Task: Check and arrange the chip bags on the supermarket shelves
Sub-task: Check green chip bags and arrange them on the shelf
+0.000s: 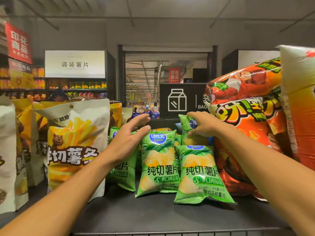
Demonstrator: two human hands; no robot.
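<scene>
Right hand (202,125) pinches the top edge of a small green chip bag (189,132) at the far right of the green cluster; that rear bag stands upright, long axis vertical, directly behind the front right bag (197,172). Left hand (129,138) is released, fingers spread, holding nothing, hovering over the leftmost green bag (122,171) and just left of the middle bag (159,162). My read: the next move hinges on the rear bag sitting far of the front row, so the right hand is the one placed to pull it near or square it up; the left looks set to steady the left bags. All sit on the dark shelf (153,217). Green bags read "copico" and "纯切薯片", cucumber flavour. Big white fries bag (75,147) on the left, big orange bag (245,133) on the right. Far sign (75,64) reads "袋装薯片".
</scene>
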